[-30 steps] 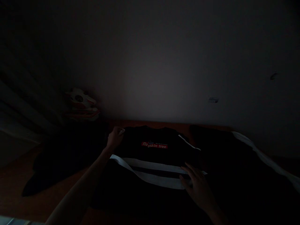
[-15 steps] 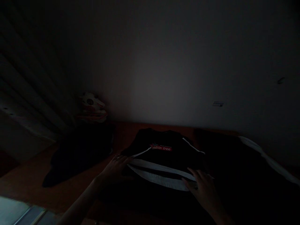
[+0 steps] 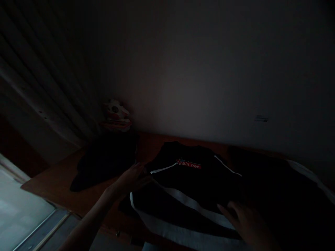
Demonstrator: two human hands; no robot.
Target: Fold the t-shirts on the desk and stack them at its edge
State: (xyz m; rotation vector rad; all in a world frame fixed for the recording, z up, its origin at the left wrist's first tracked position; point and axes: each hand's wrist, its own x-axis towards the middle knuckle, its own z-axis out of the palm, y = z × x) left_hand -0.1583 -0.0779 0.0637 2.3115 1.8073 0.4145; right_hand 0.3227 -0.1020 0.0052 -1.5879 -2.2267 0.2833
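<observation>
A black shirt (image 3: 192, 184) with white stripes and a red "main free" print lies on the wooden tabletop, its neckline towards the wall. Two broad white bands run across its lower part, with a dark strip between them. At the shirt's left side, my left hand (image 3: 136, 177) rests by the sleeve with its fingers stretched out. My right hand (image 3: 244, 218) is over the lower right of the shirt, thumb and index finger apart. Its other fingers are lost in the dark, and I see nothing held in it.
A dark bundle of cloth (image 3: 107, 158) lies on the left of the wooden tabletop (image 3: 90, 200), with a white and red toy-like object (image 3: 116, 113) behind it. More black clothing (image 3: 277, 195) with a white stripe covers the right. A curtain (image 3: 49, 80) hangs left of the wall.
The shirt's lower part has spread towards me, and its white bands are farther apart. My right hand has moved right and nearer to me. The view has turned slightly left.
</observation>
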